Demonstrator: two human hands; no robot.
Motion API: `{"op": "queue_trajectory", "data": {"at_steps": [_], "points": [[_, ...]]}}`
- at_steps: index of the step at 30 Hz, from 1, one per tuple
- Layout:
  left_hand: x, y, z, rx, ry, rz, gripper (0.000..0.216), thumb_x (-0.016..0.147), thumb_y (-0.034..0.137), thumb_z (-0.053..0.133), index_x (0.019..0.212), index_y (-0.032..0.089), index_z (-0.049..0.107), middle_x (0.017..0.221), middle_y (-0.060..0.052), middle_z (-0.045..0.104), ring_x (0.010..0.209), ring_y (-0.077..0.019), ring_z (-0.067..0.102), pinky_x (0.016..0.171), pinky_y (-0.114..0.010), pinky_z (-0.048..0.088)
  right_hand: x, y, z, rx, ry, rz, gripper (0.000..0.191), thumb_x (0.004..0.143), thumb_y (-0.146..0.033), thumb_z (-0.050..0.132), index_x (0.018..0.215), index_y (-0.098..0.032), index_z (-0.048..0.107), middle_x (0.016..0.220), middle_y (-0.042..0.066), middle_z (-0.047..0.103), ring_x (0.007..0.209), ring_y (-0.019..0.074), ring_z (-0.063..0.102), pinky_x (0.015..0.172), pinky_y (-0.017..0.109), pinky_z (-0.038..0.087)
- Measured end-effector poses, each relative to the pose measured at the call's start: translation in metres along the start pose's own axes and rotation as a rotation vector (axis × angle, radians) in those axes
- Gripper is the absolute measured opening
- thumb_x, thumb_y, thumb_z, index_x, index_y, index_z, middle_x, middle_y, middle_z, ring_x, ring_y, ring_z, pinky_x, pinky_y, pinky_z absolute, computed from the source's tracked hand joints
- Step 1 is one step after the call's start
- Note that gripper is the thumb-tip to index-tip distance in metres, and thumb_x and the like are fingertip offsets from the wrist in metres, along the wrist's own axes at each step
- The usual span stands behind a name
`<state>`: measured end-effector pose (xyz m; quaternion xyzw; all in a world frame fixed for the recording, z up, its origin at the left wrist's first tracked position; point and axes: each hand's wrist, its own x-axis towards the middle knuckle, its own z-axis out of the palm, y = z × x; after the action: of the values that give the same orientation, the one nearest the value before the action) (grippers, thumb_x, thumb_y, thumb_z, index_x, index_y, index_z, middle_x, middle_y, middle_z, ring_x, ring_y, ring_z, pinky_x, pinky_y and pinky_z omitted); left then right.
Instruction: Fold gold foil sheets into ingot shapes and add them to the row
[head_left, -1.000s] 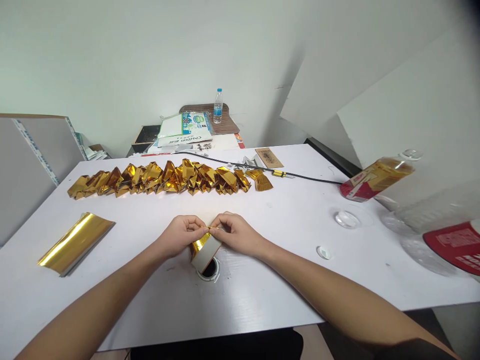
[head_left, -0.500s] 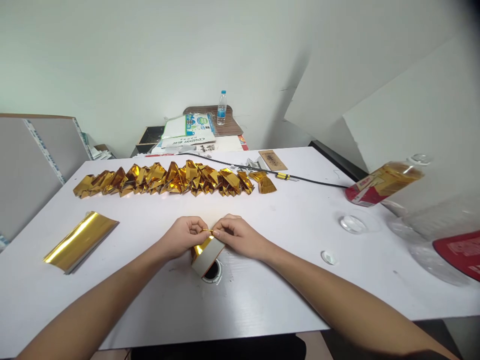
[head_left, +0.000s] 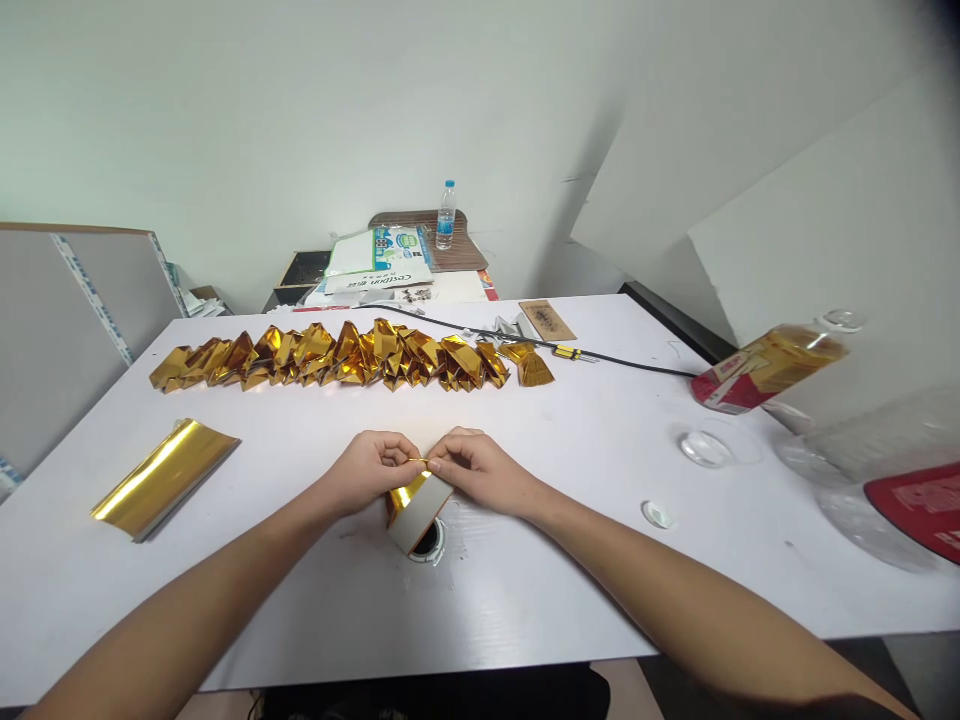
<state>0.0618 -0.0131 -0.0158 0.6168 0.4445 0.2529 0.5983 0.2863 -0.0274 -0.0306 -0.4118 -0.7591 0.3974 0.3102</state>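
My left hand [head_left: 380, 470] and my right hand [head_left: 474, 470] meet at the middle of the white table, both closed. Their fingertips pinch the top edge of a gold foil paper [head_left: 415, 510], which has a pale grey band across its lower part. Just under that paper sits a round ring with a dark centre [head_left: 428, 541], partly covered. To the left lies a stack of flat gold foil sheets [head_left: 166, 478]. Beyond my hands stretches a long row of folded gold paper pieces [head_left: 315, 358].
A black cable [head_left: 630, 364] crosses the table's back. On the right lean a bottle of amber liquid [head_left: 765, 368] and a large clear container with a red label [head_left: 915, 500]. A clear lid [head_left: 705, 448] and a small white cap [head_left: 657, 514] lie nearby. A water bottle [head_left: 445, 222] stands behind.
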Motion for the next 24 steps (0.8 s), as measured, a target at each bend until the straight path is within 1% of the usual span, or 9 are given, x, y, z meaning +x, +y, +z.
{"op": "queue_trajectory", "data": {"at_steps": [4, 8, 14, 17, 21, 24], "points": [[-0.0005, 0.0001, -0.0016, -0.003, -0.005, -0.043, 0.05, 0.077, 0.062, 0.082, 0.081, 0.013, 0.073, 0.064, -0.002, 0.064, 0.056, -0.012, 0.053, 0.052, -0.022, 0.038, -0.0004, -0.0008, -0.0008, 0.032, 0.028, 0.007, 0.028, 0.101, -0.044, 0.064, 0.091, -0.021, 0.077, 0.085, 0.004, 0.07, 0.085, 0.0204, 0.063, 0.082, 0.035, 0.049], [-0.0007, 0.001, -0.0025, 0.021, 0.009, -0.041, 0.057, 0.078, 0.07, 0.079, 0.073, 0.014, 0.071, 0.057, 0.001, 0.057, 0.051, -0.0112, 0.049, 0.048, -0.022, 0.034, -0.0012, -0.0017, -0.0008, 0.056, 0.043, 0.013, 0.029, 0.102, -0.046, 0.064, 0.093, -0.022, 0.077, 0.088, 0.004, 0.073, 0.087, 0.0209, 0.065, 0.084, 0.035, 0.05], [0.0003, -0.0003, -0.004, -0.015, -0.02, -0.023, 0.056, 0.075, 0.068, 0.083, 0.079, 0.013, 0.074, 0.068, -0.004, 0.069, 0.06, -0.0131, 0.056, 0.055, -0.023, 0.04, -0.0007, -0.0024, -0.0003, 0.036, 0.036, -0.001, 0.034, 0.102, -0.052, 0.063, 0.092, -0.023, 0.078, 0.085, 0.004, 0.072, 0.086, 0.0208, 0.065, 0.085, 0.036, 0.049], [0.0007, -0.0019, -0.0047, -0.023, -0.023, -0.024, 0.055, 0.075, 0.067, 0.084, 0.079, 0.013, 0.074, 0.068, -0.004, 0.069, 0.06, -0.0131, 0.056, 0.055, -0.023, 0.04, -0.0006, -0.0018, -0.0001, 0.027, 0.034, -0.005, 0.035, 0.102, -0.053, 0.062, 0.092, -0.023, 0.078, 0.084, 0.003, 0.071, 0.085, 0.0206, 0.064, 0.085, 0.035, 0.048], [0.0013, -0.003, -0.0053, -0.044, -0.037, -0.033, 0.055, 0.072, 0.066, 0.086, 0.08, 0.013, 0.074, 0.065, -0.003, 0.067, 0.056, -0.0116, 0.054, 0.053, -0.022, 0.037, -0.0005, -0.0004, 0.0001, 0.014, 0.024, -0.012, 0.031, 0.102, -0.049, 0.064, 0.094, -0.023, 0.079, 0.084, 0.003, 0.071, 0.086, 0.0205, 0.064, 0.086, 0.035, 0.047], [0.0009, -0.0021, -0.0058, -0.056, -0.04, -0.043, 0.055, 0.072, 0.065, 0.086, 0.08, 0.013, 0.074, 0.065, -0.003, 0.067, 0.057, -0.0114, 0.054, 0.054, -0.022, 0.038, 0.0002, 0.0, 0.0002, 0.018, 0.024, -0.009, 0.028, 0.101, -0.046, 0.065, 0.094, -0.023, 0.078, 0.085, 0.003, 0.071, 0.087, 0.0206, 0.064, 0.086, 0.035, 0.048]]}}
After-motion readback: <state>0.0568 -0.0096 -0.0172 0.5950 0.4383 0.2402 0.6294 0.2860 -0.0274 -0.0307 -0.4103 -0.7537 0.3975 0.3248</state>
